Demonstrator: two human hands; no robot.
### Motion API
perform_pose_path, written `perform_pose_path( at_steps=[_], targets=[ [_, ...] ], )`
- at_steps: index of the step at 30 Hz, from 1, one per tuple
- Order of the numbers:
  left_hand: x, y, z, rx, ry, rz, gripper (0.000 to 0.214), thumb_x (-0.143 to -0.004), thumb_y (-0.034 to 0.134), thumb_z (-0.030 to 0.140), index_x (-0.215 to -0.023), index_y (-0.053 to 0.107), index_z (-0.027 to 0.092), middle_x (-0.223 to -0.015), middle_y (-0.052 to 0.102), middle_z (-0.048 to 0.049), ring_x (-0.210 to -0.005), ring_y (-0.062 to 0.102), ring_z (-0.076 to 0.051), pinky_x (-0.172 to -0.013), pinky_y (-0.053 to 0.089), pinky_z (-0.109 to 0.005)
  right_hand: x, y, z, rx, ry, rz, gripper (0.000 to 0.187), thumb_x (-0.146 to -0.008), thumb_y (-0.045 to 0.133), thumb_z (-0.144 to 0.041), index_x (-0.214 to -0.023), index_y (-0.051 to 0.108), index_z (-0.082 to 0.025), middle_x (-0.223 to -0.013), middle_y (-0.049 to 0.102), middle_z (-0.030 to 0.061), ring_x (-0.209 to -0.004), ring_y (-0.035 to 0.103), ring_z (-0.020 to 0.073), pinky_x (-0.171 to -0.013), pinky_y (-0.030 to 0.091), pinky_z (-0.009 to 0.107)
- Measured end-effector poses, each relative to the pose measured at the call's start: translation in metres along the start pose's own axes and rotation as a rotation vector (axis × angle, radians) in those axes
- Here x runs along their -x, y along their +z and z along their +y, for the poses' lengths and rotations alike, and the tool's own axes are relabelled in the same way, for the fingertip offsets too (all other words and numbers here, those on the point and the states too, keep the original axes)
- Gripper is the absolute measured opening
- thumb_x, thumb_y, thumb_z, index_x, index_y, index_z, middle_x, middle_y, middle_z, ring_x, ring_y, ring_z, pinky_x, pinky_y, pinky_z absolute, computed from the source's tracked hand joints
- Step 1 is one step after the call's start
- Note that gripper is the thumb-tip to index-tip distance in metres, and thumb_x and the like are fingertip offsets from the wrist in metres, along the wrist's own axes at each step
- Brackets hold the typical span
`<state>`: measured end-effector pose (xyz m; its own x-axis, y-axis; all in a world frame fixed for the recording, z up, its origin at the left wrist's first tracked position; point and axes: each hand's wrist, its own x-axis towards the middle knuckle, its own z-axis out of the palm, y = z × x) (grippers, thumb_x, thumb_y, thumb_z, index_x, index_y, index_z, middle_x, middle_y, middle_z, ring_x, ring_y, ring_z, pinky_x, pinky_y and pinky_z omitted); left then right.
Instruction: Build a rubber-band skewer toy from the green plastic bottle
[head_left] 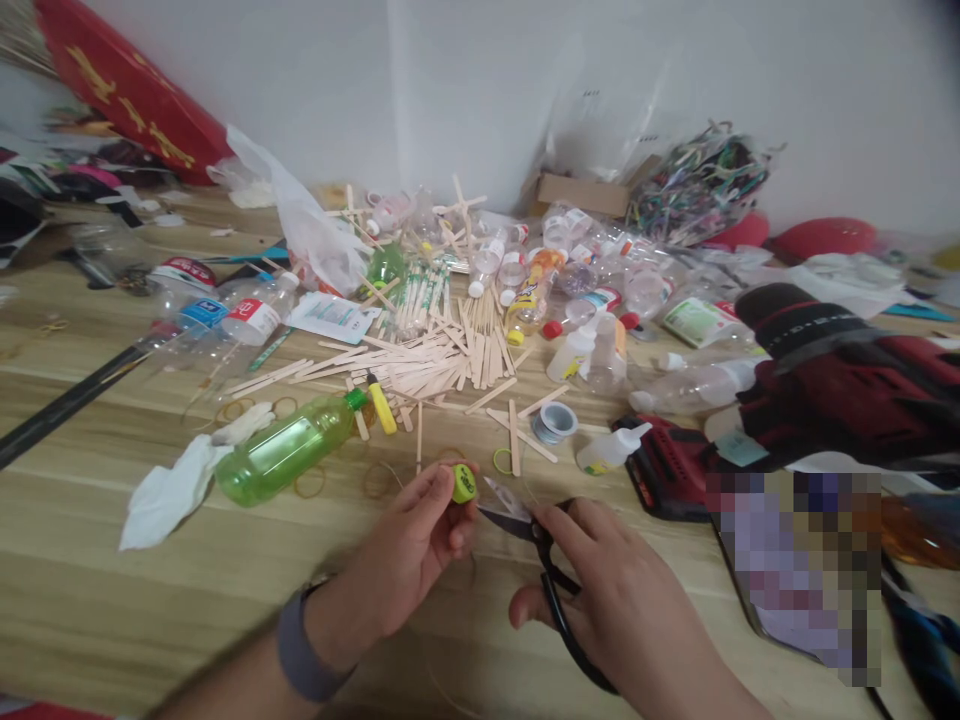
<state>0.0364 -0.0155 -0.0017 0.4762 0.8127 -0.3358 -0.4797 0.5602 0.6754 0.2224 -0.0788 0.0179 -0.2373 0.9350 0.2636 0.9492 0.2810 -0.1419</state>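
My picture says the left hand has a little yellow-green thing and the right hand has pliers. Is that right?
Not quite: the head view shows the right hand holding black-handled scissors, not pliers. The left hand does have the little yellow-green thing.

No legible text, lime cap (464, 484) included

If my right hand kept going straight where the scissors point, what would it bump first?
Probably the small yellow-green cap in the left hand: the scissors in the right hand point at it, though depth is hard to judge.
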Motion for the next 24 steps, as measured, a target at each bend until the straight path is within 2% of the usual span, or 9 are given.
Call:
perform_pose_path(
  at_steps=[5,10,13,16,21,24],
  targets=[
    [0.001,0.003,-0.002,-0.07,0.006,0.027,0.04,-0.074,0.074,0.055,-0.081,0.064,0.017,-0.069,0.056,0.0013,-0.057,0.043,-0.007,-0.053,0.034,-0.019,-0.001,-0.007,-0.003,0.002,-0.008,0.001,0.05,-0.068,0.075,-0.061,-0.097,0.065,-0.023,-0.074,0.071,0.0013,-0.061,0.071,0.0213,-0.049,0.05,0.029],
    [0.002,0.004,-0.004,-0.151,0.025,0.032,0.046,-0.075,0.07,0.061,-0.09,0.066,0.018,-0.069,0.054,0.0014,-0.058,0.042,-0.009,-0.053,0.033,-0.022,-0.001,-0.009,-0.006,0.058,-0.023,-0.009,0.042,-0.07,0.073,-0.062,-0.088,0.065,-0.025,-0.065,0.069,-0.0013,-0.056,0.069,0.0199,-0.046,0.043,0.028],
    [0.002,0.002,-0.006,-0.184,0.042,0.033,0.044,-0.077,0.068,0.061,-0.092,0.064,0.02,-0.071,0.055,0.0011,-0.061,0.044,-0.011,-0.056,0.034,-0.023,-0.001,-0.009,-0.007,0.074,-0.038,-0.009,0.043,-0.077,0.063,-0.067,-0.084,0.063,-0.024,-0.063,0.067,-0.0008,-0.053,0.068,0.0192,-0.044,0.039,0.028],
    [0.002,0.0,-0.009,-0.228,0.056,0.036,0.045,-0.079,0.065,0.062,-0.096,0.063,0.021,-0.073,0.055,0.0009,-0.063,0.046,-0.012,-0.058,0.035,-0.024,0.001,-0.008,-0.007,0.109,-0.044,-0.02,0.046,-0.083,0.052,-0.069,-0.084,0.062,-0.025,-0.062,0.066,-0.0006,-0.052,0.066,0.0186,-0.046,0.037,0.029],
    [0.0,-0.003,-0.014,-0.31,0.102,0.045,0.042,-0.084,0.06,0.059,-0.104,0.062,0.021,-0.074,0.055,0.0012,-0.067,0.047,-0.013,-0.06,0.036,-0.024,0.005,-0.005,-0.008,0.22,-0.047,-0.021,0.044,-0.087,0.05,-0.066,-0.087,0.063,-0.024,-0.065,0.066,0.0007,-0.055,0.065,0.0192,-0.049,0.036,0.031],
    [0.001,-0.004,-0.014,-0.314,0.099,0.061,0.04,-0.085,0.06,0.058,-0.101,0.063,0.021,-0.075,0.054,0.0014,-0.067,0.047,-0.013,-0.06,0.036,-0.024,0.006,-0.003,-0.009,0.281,-0.055,0.014,0.044,-0.091,0.044,-0.062,-0.087,0.064,-0.023,-0.063,0.064,0.0014,-0.054,0.064,0.0192,-0.05,0.035,0.032]
  ],
)
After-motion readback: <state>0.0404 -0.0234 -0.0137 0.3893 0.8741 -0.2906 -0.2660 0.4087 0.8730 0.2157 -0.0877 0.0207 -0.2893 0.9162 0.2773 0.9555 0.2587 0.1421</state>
